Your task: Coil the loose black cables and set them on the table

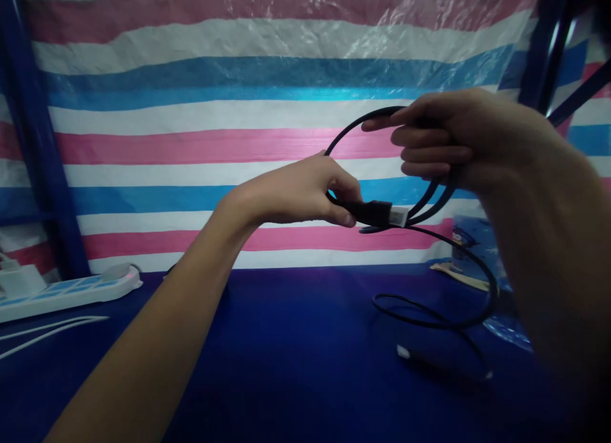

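Note:
A black cable (351, 126) with a plug at its end is looped in the air between my hands. My left hand (305, 191) pinches it close to the black plug (375, 212), whose pale metal tip points right. Higher up, my right hand (449, 134) is closed around the loops, index finger stretched along the cable. From there a length of cable hangs down and curls onto the blue table (296, 354). Its other end (403, 352), with a light tip, lies on the tabletop, dim and blurred.
A white power strip (71, 295) with a plugged-in adapter stands at the left, white cords (57, 328) in front of it. Behind my right forearm are a clear plastic bag (506, 328) and a blue printed item (470, 239). Striped sheeting (191, 150) hangs behind.

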Available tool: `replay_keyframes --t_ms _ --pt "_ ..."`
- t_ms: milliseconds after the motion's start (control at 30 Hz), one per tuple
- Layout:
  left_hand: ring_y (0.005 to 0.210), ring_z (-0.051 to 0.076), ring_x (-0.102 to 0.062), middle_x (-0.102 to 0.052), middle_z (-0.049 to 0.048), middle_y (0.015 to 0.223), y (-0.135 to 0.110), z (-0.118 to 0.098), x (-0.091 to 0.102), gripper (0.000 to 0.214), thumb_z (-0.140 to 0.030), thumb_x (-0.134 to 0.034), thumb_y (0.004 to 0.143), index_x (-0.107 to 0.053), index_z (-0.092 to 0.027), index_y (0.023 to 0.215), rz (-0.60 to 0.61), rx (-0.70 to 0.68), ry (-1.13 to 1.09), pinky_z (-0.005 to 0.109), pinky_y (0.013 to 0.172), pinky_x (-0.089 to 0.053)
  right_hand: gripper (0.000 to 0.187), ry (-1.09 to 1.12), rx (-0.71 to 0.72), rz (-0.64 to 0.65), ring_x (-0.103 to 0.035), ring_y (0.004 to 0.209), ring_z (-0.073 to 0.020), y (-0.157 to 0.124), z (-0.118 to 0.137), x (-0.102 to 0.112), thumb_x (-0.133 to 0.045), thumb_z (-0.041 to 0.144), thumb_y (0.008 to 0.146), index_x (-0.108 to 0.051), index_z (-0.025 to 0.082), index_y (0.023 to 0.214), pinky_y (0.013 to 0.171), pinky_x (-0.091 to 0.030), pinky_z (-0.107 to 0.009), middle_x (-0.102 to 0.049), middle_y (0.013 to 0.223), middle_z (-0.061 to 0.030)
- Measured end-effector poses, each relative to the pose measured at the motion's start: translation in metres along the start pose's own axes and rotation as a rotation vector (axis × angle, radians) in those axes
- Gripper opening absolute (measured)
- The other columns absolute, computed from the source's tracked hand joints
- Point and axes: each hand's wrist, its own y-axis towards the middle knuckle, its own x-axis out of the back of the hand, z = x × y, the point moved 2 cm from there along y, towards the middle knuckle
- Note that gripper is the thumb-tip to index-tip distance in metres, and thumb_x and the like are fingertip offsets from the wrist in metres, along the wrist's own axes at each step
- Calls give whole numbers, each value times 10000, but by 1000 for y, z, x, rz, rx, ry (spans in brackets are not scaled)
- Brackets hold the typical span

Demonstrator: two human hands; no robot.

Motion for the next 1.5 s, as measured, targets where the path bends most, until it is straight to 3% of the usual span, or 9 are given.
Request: replay_keyframes --t_ms 233,500,833,1000,1067,1133,1300,1367,1500 --pt "1119 234 -505 -631 -11 897 8 -12 -3 156 -324 -551 823 -652 -222 765 -232 -141 269 440 1042 -253 213 79 -4 -112 -127 304 -25 6 -5 -7 -401 91 855 -501 157 679 314 -103 -190 -185 408 81" --pt "651 167 -536 -598 26 781 16 -27 -20 323 -454 -367 911 -512 -197 1043 -152 -47 212 286 625 -370 247 152 81 -221 -159 301 -23 2 5 -23 -363 134 905 -566 126 765 324 -169 -181 -182 403 79" --pt "664 141 -531 -628 5 862 14 -27 -23 190 -367 -459 871 -512 -203 951 45 -28 5 253 543 -323 187 112 35 -100 -191 324 -32 6 0 -35 -381 165 900 -540 149 803 352 -160 -202 -223 431 76" --pt "656 153 -510 -636 37 846 17 -18 -20 198 -265 -390 868 -569 -180 874 -119 16 190 279 543 -272 441 -256 168 -171 -528 542 -93 21 -25 -3 -309 521 934 -561 159 923 509 -408 -219 -571 672 -26" --pt "642 158 -506 -637 56 835 15 -11 -17 213 -271 -386 861 -574 -173 864 -166 75 233 283 540 -265 521 -511 99 29 -586 724 -130 27 -51 16 -286 570 919 -574 136 903 646 -462 -234 -637 878 -96" --pt "597 149 -496 -630 59 780 11 -1 -17 224 -288 -378 859 -566 -170 825 -95 162 196 281 526 -274 541 -667 -311 218 -590 967 -175 29 -85 35 -272 603 900 -566 170 1036 786 -480 -256 -606 1138 -110" --pt "533 140 -500 -619 58 711 3 25 -24 180 -295 -413 819 -539 -172 784 107 411 56 279 491 -293 643 -842 -791 645 -652 807 -247 24 -133 33 -619 666 672 -625 83 943 615 -536 -334 -647 1031 -179" --pt "504 139 -496 -602 65 667 2 31 -23 152 -248 -411 806 -531 -161 772 5 492 88 281 485 -294 604 -892 -836 796 -657 740 -227 26 -139 15 -647 632 665 -632 75 896 545 -526 -307 -666 970 -162" --pt "474 151 -502 -555 67 594 -3 39 -9 137 -210 -368 818 -493 -159 793 -513 657 137 286 496 -326 353 -946 -804 793 -601 489 -191 34 -137 -13 -684 403 701 -633 55 732 408 -456 -273 -652 639 -117"
